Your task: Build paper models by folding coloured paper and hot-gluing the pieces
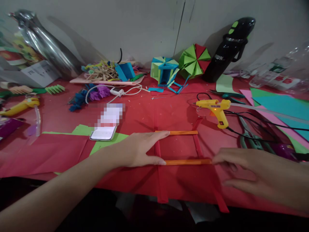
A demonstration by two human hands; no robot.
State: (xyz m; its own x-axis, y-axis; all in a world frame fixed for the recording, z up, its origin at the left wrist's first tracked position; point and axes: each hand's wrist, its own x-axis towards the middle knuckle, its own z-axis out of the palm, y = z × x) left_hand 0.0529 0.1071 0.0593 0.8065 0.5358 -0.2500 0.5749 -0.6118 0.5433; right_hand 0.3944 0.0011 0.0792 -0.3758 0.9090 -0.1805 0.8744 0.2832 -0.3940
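Two orange paper strips, an upper one (184, 132) and a lower one (188, 162), lie across two long red paper strips, a left one (162, 185) and a right one (220, 198), making a ladder-like frame. My left hand (135, 148) lies spread at the frame's left side, fingertips on the upper orange strip and thumb on the lower one's left end. My right hand (251, 170), slightly blurred, has its fingers apart beside the lower strip's right end. I cannot tell whether its fingertips touch that strip.
A yellow glue gun (217, 109) with a lit light lies behind the right hand, near pliers (251, 138) and cables. A phone (107, 124) rests on green paper. Paper lanterns (195, 61), a black bottle (225, 51) and a steel flask (48, 45) stand by the wall.
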